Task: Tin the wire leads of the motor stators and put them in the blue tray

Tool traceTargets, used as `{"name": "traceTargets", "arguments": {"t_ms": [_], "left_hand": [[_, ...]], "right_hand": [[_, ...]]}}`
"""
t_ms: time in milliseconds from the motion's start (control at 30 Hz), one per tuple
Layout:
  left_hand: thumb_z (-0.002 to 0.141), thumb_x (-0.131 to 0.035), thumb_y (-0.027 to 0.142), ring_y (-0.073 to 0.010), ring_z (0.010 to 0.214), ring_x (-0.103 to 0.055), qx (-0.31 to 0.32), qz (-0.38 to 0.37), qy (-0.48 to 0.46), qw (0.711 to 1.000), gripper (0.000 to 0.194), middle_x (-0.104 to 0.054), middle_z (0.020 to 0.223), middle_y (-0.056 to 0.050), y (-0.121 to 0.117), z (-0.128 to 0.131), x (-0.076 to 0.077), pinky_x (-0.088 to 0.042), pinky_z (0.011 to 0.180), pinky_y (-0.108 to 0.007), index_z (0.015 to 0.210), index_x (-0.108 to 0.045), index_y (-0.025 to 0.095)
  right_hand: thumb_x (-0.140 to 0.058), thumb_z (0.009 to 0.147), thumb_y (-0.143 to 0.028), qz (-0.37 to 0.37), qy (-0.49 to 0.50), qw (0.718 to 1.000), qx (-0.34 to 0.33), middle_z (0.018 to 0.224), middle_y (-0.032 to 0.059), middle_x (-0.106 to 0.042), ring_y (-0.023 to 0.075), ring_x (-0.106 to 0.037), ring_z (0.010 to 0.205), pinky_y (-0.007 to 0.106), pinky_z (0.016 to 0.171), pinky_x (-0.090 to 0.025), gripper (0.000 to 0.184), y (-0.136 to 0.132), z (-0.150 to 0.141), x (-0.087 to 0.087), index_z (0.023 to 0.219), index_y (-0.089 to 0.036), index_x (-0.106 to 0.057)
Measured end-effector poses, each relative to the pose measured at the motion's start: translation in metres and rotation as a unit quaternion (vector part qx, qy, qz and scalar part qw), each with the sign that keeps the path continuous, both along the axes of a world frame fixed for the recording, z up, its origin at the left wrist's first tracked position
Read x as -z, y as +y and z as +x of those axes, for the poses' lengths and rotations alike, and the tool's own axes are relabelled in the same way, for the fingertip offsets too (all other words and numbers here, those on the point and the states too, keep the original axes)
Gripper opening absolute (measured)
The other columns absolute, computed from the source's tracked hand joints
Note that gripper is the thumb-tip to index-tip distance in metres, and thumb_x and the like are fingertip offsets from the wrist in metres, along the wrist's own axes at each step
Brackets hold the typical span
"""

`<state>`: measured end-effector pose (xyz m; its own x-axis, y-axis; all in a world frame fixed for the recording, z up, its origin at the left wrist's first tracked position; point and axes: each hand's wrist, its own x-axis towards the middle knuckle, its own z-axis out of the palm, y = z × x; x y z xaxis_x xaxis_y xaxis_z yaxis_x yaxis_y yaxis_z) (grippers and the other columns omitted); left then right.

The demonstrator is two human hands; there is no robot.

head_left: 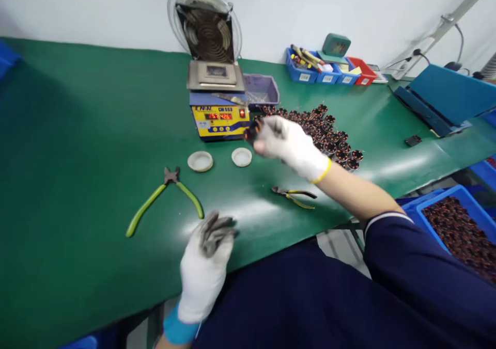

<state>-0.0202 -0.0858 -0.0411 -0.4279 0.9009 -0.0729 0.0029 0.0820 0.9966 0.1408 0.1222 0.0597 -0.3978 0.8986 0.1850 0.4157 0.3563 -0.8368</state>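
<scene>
My right hand (289, 145), in a white glove, reaches over the green table (85, 147) and is closed on a small copper-wound coil (252, 130) held just in front of the yellow and blue solder pot (219, 112). My left hand (207, 258), also gloved with grey fingertips, hovers near the table's front edge with its fingers curled together and nothing visible in them. Behind my right hand lie several similar coils (329, 135) in a cluster.
Large green-handled cutters (166, 196) and small yellow-handled cutters (294, 196) lie on the table. Two white lids (200, 161) sit before the solder pot. A fan (207, 26) stands behind it, a grey tray (260, 89) beside it. Blue bins (459, 227) of coils stand at right.
</scene>
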Motion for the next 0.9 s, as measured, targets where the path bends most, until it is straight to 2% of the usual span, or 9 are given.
{"name": "traceTargets", "arguments": {"t_ms": [133, 233, 300, 400, 467, 533, 667, 800, 900], "left_hand": [[0.066, -0.087, 0.054, -0.0280, 0.104, -0.074, 0.103, 0.039, -0.126, 0.986, 0.095, -0.063, 0.138, -0.020, 0.029, 0.038, -0.021, -0.064, 0.085, -0.039, 0.143, -0.042, 0.021], [0.072, -0.082, 0.050, -0.0287, 0.116, -0.070, 0.075, 0.034, -0.075, 0.994, 0.077, -0.069, 0.129, -0.016, 0.040, 0.057, -0.029, -0.058, 0.102, -0.042, 0.135, -0.052, 0.018], [0.077, -0.079, 0.048, -0.0289, 0.118, -0.069, 0.065, 0.029, -0.042, 0.997, 0.063, -0.070, 0.128, -0.015, 0.040, 0.057, -0.031, -0.055, 0.106, -0.043, 0.128, -0.058, 0.016], [0.079, -0.077, 0.045, -0.0299, 0.120, -0.068, 0.105, 0.021, -0.009, 0.994, 0.054, -0.070, 0.129, -0.017, 0.033, 0.042, -0.029, -0.054, 0.107, -0.044, 0.121, -0.063, 0.014], [0.079, -0.078, 0.044, -0.0305, 0.120, -0.068, 0.134, -0.001, 0.022, 0.991, 0.054, -0.070, 0.127, -0.018, 0.027, 0.028, -0.027, -0.052, 0.108, -0.046, 0.121, -0.063, 0.013], [0.077, -0.080, 0.043, -0.0308, 0.114, -0.070, 0.148, -0.028, 0.040, 0.988, 0.059, -0.072, 0.124, -0.018, 0.023, 0.017, -0.024, -0.052, 0.107, -0.049, 0.124, -0.061, 0.013], [0.078, -0.079, 0.044, -0.0291, 0.103, -0.072, 0.192, -0.075, 0.028, 0.978, 0.051, -0.072, 0.118, -0.015, 0.018, 0.007, -0.024, -0.057, 0.097, -0.047, 0.117, -0.063, 0.015], [0.079, -0.078, 0.045, -0.0278, 0.105, -0.069, 0.243, -0.103, 0.055, 0.963, 0.047, -0.071, 0.121, -0.012, 0.018, 0.006, -0.029, -0.055, 0.098, -0.046, 0.116, -0.065, 0.019], [0.077, -0.078, 0.049, -0.0296, 0.105, -0.069, 0.248, -0.128, 0.059, 0.958, 0.051, -0.072, 0.118, -0.012, 0.017, 0.006, -0.030, -0.055, 0.099, -0.048, 0.115, -0.065, 0.019]], "right_hand": [[-0.082, 0.067, -0.047, 0.030, 0.030, 0.999, 0.002, 0.107, 0.0068, -0.068, 0.0224, -0.070, 0.092, 0.038, 0.082, -0.063, 0.055, -0.092, 0.012, 0.045, 0.110, -0.023, -0.057], [-0.067, 0.083, -0.040, 0.137, 0.034, 0.990, 0.014, 0.111, 0.0094, -0.067, 0.0227, -0.069, 0.104, 0.041, 0.094, -0.060, 0.033, -0.121, 0.017, 0.064, 0.110, -0.026, -0.054], [-0.063, 0.086, -0.043, 0.170, -0.015, 0.985, -0.019, 0.117, 0.0119, -0.066, 0.0239, -0.066, 0.115, 0.043, 0.102, -0.058, 0.035, -0.122, 0.026, 0.066, 0.117, -0.027, -0.053], [-0.078, 0.073, -0.061, 0.178, -0.161, 0.967, -0.087, 0.137, 0.0175, -0.057, 0.0313, -0.055, 0.134, 0.051, 0.114, -0.050, 0.074, -0.107, 0.058, 0.063, 0.133, -0.024, -0.052], [-0.087, 0.059, -0.066, 0.155, -0.268, 0.948, -0.071, 0.149, 0.0223, -0.046, 0.0391, -0.044, 0.142, 0.058, 0.118, -0.043, 0.102, -0.096, 0.086, 0.063, 0.141, -0.019, -0.050], [-0.090, 0.055, -0.064, 0.115, -0.344, 0.930, -0.058, 0.151, 0.0244, -0.044, 0.0434, -0.042, 0.141, 0.060, 0.117, -0.042, 0.109, -0.090, 0.110, 0.065, 0.143, -0.015, -0.050], [-0.066, 0.089, -0.044, 0.072, -0.447, 0.888, -0.085, 0.134, 0.0157, -0.060, 0.0348, -0.057, 0.122, 0.050, 0.101, -0.053, 0.059, -0.091, 0.124, 0.058, 0.141, -0.018, -0.054], [-0.059, 0.092, -0.039, 0.062, -0.595, 0.793, -0.114, 0.112, 0.0151, -0.063, 0.0348, -0.060, 0.103, 0.040, 0.073, -0.049, 0.044, -0.096, 0.096, 0.041, 0.128, -0.014, -0.061], [-0.044, 0.099, -0.035, 0.026, -0.641, 0.765, -0.063, 0.108, 0.0160, -0.062, 0.0297, -0.062, 0.089, 0.033, 0.064, -0.040, 0.033, -0.091, 0.078, 0.038, 0.116, -0.014, -0.064]]}}
